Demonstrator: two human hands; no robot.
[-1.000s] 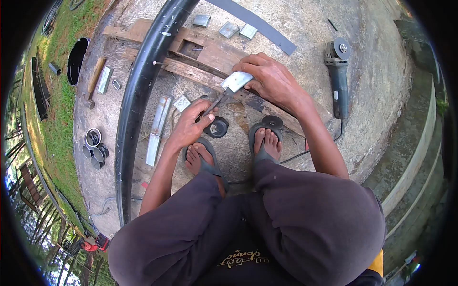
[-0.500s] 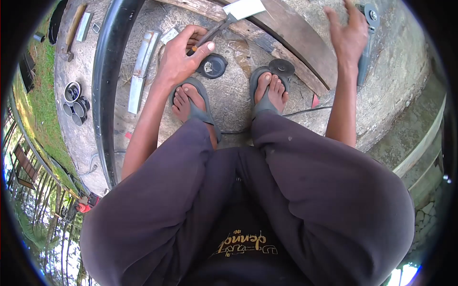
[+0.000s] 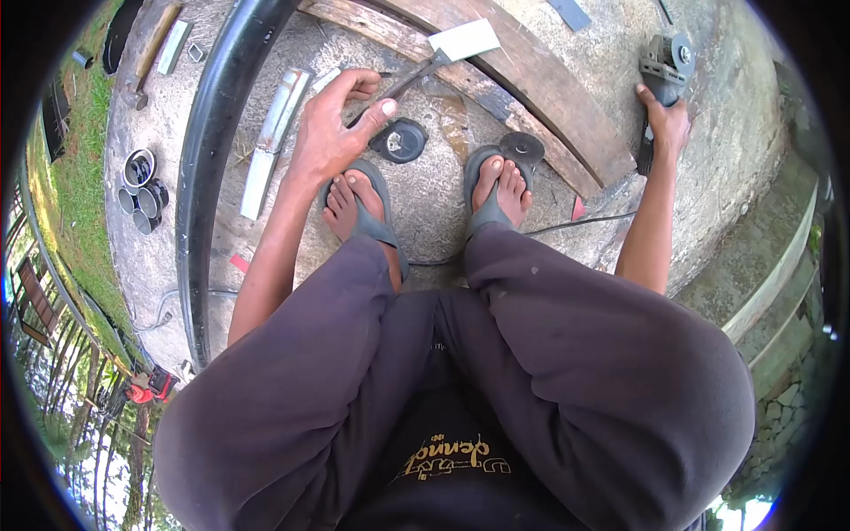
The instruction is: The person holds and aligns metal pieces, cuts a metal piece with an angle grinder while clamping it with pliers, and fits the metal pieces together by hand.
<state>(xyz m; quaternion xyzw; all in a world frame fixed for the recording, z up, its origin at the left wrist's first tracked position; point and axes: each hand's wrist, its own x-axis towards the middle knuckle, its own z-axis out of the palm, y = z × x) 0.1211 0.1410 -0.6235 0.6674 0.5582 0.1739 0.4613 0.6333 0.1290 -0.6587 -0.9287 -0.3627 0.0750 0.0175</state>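
Observation:
My left hand (image 3: 329, 128) is loosely closed around the lower part of a dark metal bar (image 3: 416, 75), thumb stretched along one side and fingers curled on the other. At the bar's far end is a pale rectangular plate (image 3: 465, 40), over the wooden planks (image 3: 531, 84). My right hand (image 3: 670, 128) grips the body of an angle grinder (image 3: 664, 69), whose disc faces up at the far end. The fingers under the grinder are hidden. Close to my left foot lies a round black lidded case (image 3: 398, 140); a dark disc (image 3: 521, 149) lies by my right foot.
A long black curved tube (image 3: 199, 168) runs along the left, beside a welded metal bar (image 3: 273, 146). Farther left are a hammer (image 3: 157, 49) and several short round cans (image 3: 144, 190). A cable (image 3: 575, 224) crosses the concrete on the right.
My right hand has come down onto the angle grinder and closed on it; the grinder has shifted slightly left and turned. My left hand stays at the metal bar. The view has tilted a little.

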